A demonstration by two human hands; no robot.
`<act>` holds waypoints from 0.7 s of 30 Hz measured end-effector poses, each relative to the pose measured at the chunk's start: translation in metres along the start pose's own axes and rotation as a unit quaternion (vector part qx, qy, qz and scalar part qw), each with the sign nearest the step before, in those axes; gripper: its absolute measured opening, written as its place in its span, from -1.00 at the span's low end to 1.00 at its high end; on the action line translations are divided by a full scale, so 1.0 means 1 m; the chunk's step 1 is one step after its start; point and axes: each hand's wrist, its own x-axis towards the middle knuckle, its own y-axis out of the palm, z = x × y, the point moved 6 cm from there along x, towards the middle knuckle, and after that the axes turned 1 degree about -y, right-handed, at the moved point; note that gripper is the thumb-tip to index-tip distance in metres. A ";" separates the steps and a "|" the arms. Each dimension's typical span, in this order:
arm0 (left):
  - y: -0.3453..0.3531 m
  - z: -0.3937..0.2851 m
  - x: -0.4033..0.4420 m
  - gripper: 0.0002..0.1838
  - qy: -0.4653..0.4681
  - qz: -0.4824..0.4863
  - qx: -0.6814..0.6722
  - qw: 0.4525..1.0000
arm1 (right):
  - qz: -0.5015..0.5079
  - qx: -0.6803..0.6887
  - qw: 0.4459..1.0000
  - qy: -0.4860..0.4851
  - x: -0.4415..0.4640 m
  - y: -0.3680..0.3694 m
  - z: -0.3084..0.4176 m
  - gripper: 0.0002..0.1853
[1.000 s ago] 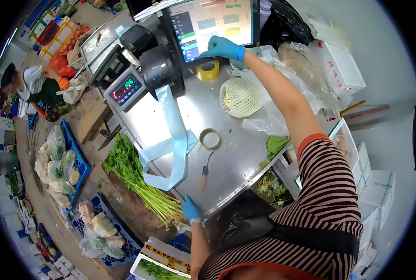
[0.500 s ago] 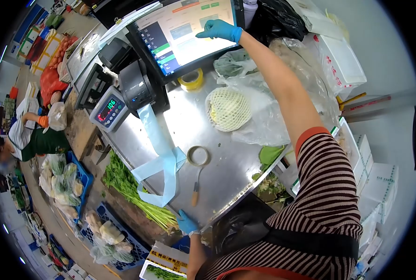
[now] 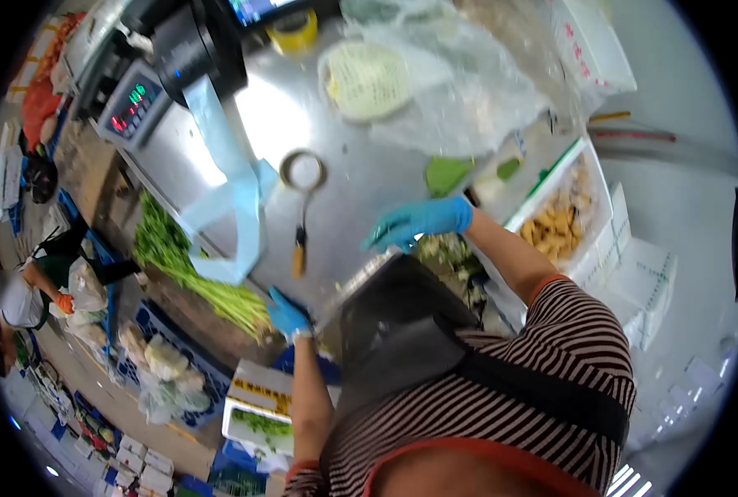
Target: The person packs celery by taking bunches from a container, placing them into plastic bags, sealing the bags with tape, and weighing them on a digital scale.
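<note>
My left hand, in a blue glove, rests at the near-left corner of the metal table, fingers apart beside the cut ends of a bunch of celery. Blurred by motion, my right hand hovers over the table's near edge, fingers stretched to the left with nothing seen in them. Between the hands and the scale lie a tape roll, a wooden-handled tool and a looped light-blue strip. A round item in white foam netting sits farther back.
A digital scale display and a black printer-like device stand at the back left. Clear plastic bags cover the back right. A white foam box holds tan pieces. Another person handles a bag at far left.
My right hand has come down from the touchscreen to the table's near edge. The view has tilted downward, so most of the screen is out of sight. My left hand stays by the table corner.
</note>
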 end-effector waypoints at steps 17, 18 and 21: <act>-0.023 0.174 -0.019 -0.20 0.064 0.203 -0.286 0.934 | -0.436 -0.058 0.884 0.160 -0.018 0.046 -0.353 -0.51; -0.031 0.209 -0.039 -0.23 0.022 0.215 -0.296 0.930 | -0.476 -0.164 0.857 0.112 -0.012 0.038 -0.346 -0.49; -0.031 0.369 -0.067 -0.26 -0.081 0.247 -0.323 0.910 | -0.520 -0.397 0.754 0.048 0.021 0.021 -0.331 -0.41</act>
